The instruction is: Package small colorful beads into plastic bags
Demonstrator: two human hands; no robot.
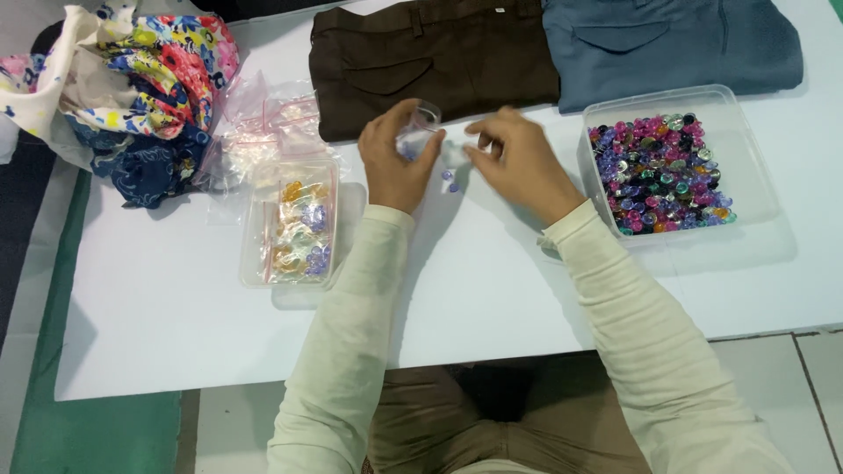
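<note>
Bagging beads at the table's far edge

Left hand (397, 162) grips a small clear bag (420, 123); right hand (518, 158) pinches its other end, loose beads (450, 180) below.

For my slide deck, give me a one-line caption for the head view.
Left hand holds a small clear bag while the right hand pinches beads beside a tray of colourful beads.

One camera sits on the person's head and looks straight down, close above the left hand (397, 162) and right hand (518, 162)
</note>
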